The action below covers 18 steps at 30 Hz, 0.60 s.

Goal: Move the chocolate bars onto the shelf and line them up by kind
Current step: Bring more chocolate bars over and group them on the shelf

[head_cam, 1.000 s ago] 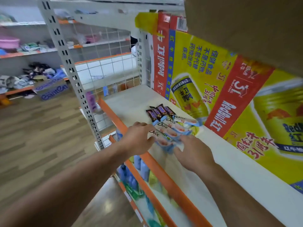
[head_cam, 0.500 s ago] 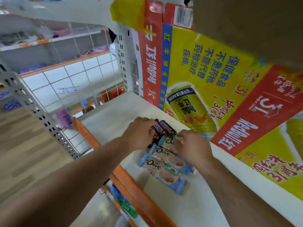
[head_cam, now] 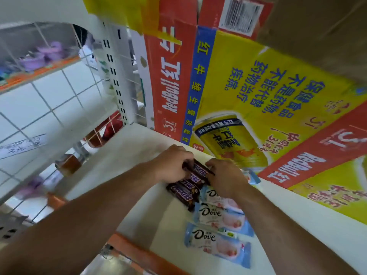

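Snickers bars (head_cam: 182, 193), four as far as the overlap lets me count, lie side by side in brown wrappers on the white shelf (head_cam: 127, 155), close to its back edge. Three Dove bars (head_cam: 218, 215) in pale blue and white wrappers carry the row on toward the orange front edge, the one nearest the Snickers partly under the right forearm. One more pale blue wrapper end (head_cam: 253, 178) peeks out beyond the right hand (head_cam: 226, 175), its kind unreadable. The left hand (head_cam: 174, 163) and the right hand meet over the rearmost bar (head_cam: 199, 169), fingers of each curled down and pinching it, one hand at either end. A yellow and red Red Bull carton (head_cam: 248, 92) stands along the back edge
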### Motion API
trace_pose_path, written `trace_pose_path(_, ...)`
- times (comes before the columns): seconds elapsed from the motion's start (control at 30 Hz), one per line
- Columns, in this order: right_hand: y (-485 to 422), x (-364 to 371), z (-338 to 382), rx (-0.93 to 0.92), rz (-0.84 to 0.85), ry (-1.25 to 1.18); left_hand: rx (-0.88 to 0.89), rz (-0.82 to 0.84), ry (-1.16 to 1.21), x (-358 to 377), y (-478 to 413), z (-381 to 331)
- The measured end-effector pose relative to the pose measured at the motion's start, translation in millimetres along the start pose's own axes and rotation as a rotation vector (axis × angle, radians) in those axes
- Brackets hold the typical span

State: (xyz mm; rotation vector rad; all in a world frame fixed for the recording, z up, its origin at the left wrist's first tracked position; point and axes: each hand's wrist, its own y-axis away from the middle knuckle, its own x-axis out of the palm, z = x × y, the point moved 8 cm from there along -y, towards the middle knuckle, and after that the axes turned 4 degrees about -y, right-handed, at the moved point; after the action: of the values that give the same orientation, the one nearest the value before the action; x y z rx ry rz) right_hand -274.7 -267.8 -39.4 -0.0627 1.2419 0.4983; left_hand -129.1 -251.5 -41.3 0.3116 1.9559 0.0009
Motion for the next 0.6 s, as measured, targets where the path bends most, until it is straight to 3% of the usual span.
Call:
trace_pose_path(0.2, 3.0, -9.7, -3.9, 0.113, -0.054, -0.202, 0.003, -0.020, 0.209, -12.0, -2.0, 3.8)
trace_pose_path(0.37, 29.0, -38.0, -14.8, 0.211, -0.218, -0.473, -0.003, -0.033, 0.398, -24.6, -0.2, -6.3)
trace_pose_path(0.6, 98.5, -48.0, -70.7, 0.465, -0.366, -0.866, 0.095, 0.142, 0.726, 2.4, -4.2, -65.7)
